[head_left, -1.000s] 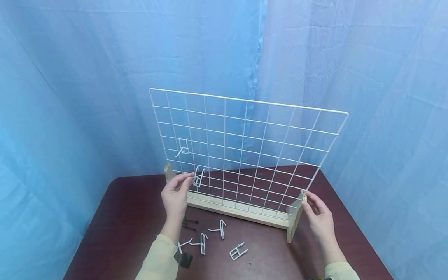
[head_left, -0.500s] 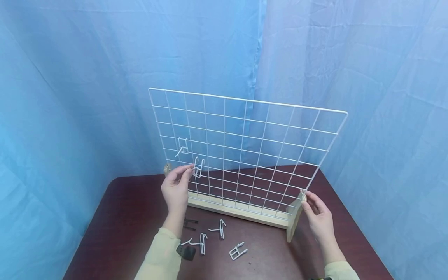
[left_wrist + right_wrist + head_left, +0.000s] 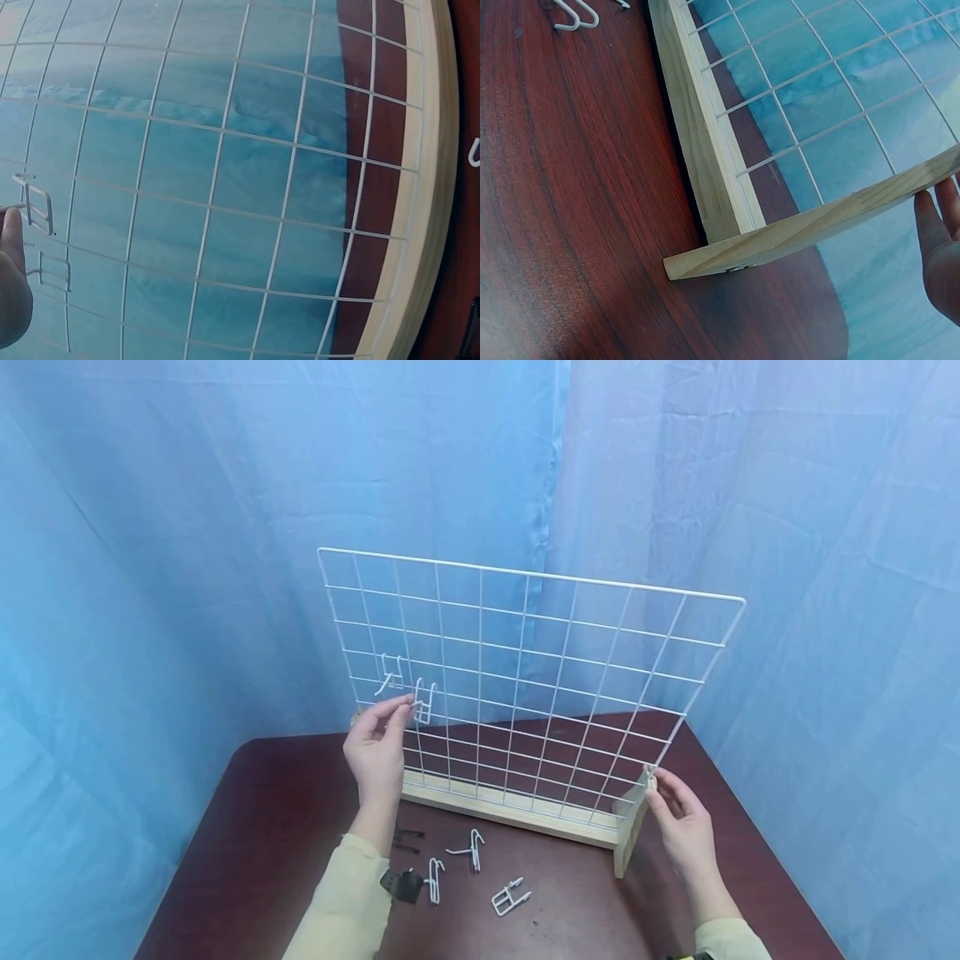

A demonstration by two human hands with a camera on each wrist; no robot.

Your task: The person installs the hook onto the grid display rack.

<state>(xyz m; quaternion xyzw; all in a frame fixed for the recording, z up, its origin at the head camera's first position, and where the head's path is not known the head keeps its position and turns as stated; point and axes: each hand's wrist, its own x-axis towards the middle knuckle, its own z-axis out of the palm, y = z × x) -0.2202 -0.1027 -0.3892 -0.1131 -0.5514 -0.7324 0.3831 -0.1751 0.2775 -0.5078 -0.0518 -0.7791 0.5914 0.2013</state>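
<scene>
My left hand pinches the arm of a white wire hook between thumb and fingertips, in front of the lower left of a white wire grid panel. In the left wrist view this hook stands close to the grid wires; whether it touches them I cannot tell. A second white hook hangs on the grid, up and to the left. My right hand holds the top of the wooden right end post; in the right wrist view its fingers lie against the post's outer side.
On the dark red table in front of the grid lie several loose white hooks and something black and thin, partly behind the left wrist. A wooden base bar runs under the grid. Blue curtains surround the table.
My left hand has raised the pinched hook a little up the grid, towards the hanging hook's height. The right hand has kept its place on the post.
</scene>
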